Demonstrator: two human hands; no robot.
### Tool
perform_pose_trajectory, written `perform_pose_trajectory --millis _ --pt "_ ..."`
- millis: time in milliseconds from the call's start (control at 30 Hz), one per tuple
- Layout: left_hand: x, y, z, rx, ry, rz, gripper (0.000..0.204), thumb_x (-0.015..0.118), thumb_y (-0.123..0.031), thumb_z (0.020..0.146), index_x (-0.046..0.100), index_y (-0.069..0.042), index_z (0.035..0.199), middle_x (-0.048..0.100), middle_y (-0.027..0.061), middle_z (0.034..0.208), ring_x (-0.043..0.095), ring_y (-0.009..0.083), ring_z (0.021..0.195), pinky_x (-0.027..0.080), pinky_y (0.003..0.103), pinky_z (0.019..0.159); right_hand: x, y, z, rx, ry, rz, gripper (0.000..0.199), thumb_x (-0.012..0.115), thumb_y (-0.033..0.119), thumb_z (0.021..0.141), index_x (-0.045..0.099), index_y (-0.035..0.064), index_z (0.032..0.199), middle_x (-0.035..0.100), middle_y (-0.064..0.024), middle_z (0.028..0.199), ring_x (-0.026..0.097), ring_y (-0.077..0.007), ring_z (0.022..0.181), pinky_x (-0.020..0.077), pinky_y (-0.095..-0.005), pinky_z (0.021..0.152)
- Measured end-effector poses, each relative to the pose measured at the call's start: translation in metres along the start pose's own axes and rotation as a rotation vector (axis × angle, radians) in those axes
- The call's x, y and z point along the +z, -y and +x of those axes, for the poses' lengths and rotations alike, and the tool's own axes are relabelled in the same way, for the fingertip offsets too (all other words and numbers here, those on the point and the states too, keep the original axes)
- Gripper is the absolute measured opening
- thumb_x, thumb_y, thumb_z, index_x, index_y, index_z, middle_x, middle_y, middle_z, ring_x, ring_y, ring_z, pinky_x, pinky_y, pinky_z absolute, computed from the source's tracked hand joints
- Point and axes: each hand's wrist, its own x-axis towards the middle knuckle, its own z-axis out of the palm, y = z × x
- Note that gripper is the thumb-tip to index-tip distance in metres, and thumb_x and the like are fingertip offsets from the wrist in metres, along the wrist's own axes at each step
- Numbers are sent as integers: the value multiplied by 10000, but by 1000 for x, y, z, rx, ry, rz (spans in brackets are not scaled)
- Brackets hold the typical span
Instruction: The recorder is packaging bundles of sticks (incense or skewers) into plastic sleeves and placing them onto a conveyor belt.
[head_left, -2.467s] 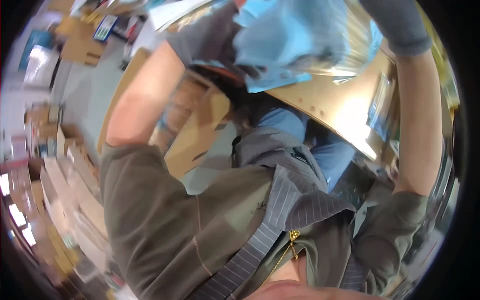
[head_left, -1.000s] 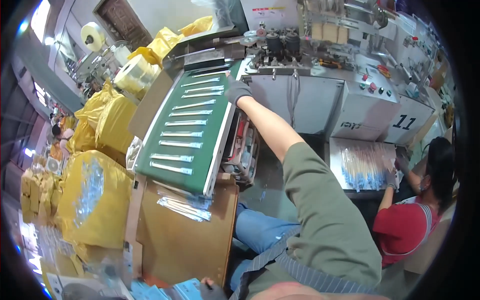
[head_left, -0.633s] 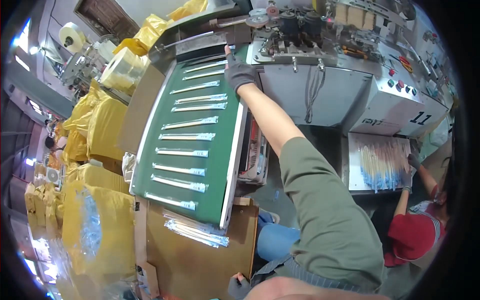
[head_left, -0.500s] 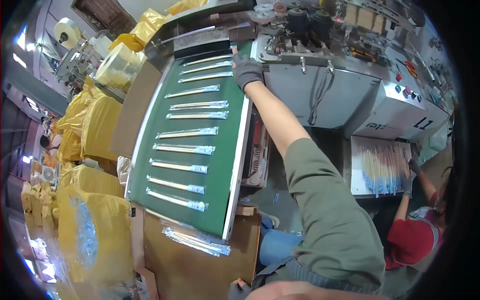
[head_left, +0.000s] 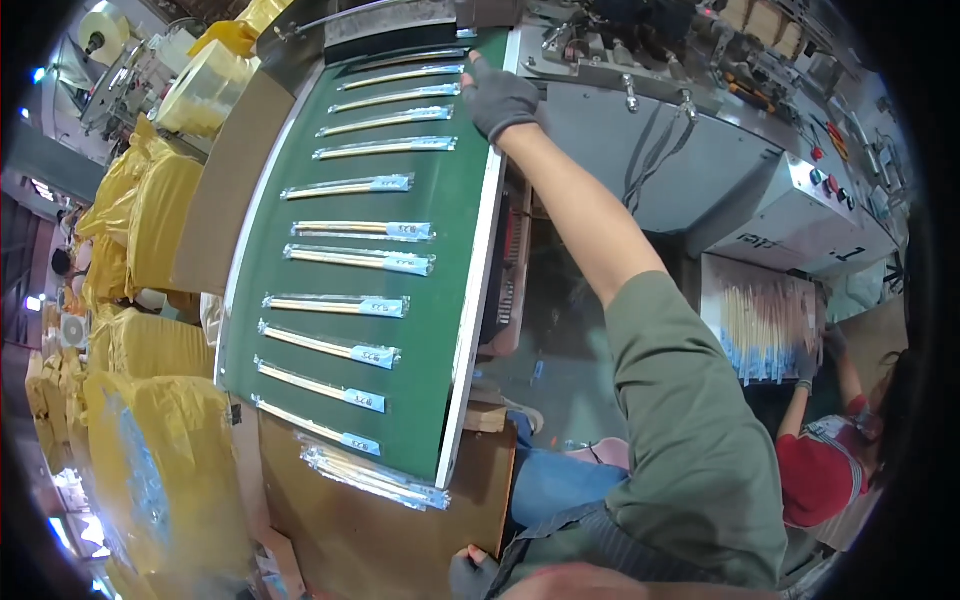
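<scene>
My right hand (head_left: 501, 98), in a grey fingerless glove, reaches to the right edge of the green conveyor belt (head_left: 350, 280). Its thumb and forefinger are apart beside the end of a wrapped chopstick packet (head_left: 388, 95), and nothing shows between them. Several such packets, clear film with a blue end, lie crosswise down the belt. Below the belt's near end, a pile of chopstick packets (head_left: 370, 475) rests on a brown board (head_left: 400, 540). By the board's lower right corner, my left hand (head_left: 474, 574) has its gloved fingers curled in; what they hold, if anything, is hidden.
Yellow wrapped bundles (head_left: 160, 450) and a brown cardboard panel (head_left: 225, 190) line the belt's left side. Right of it stands a machine with a button box (head_left: 825, 215). At far right, a person in red (head_left: 825, 480) handles sticks on a white tray (head_left: 712, 290).
The belt's packets have shifted down and left in the view, and another shows at its near end. My right hand is still at the belt's right edge, slightly higher in view.
</scene>
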Motion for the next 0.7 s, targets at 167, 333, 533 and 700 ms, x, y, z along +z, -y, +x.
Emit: perform_pose_trajectory --millis 167,333,533,700 --pt "26 28 -13 -45 -174 -84 237 601 -278 842 590 -69 730 576 112 630 565 310 570 425 404 517 -2 -18 15 9 68 -70 477 438 386 902 464 194 1339 676 -187 876 655 -344 826 481 -458 738" --pt "13 -1 -13 11 -250 -63 231 624 -274 828 585 -92 691 553 81 593 539 273 514 398 382 479 6 -21 29 74 172 -69 515 429 438 909 433 205 1369 679 -175 902 655 -339 856 482 -447 758" --pt "0 -47 -7 75 -364 5 253 631 -286 833 580 -85 688 536 79 565 524 269 492 382 366 466 10 -38 52 90 204 -105 570 418 488 912 390 194 1400 680 -169 906 657 -333 858 482 -445 762" --pt "-6 -70 -6 -43 -290 -74 260 638 -292 830 580 -74 701 546 96 580 534 280 509 398 362 477 22 -52 72 65 221 -135 642 419 548 889 387 162 1402 679 -180 963 655 -345 897 490 -438 763"
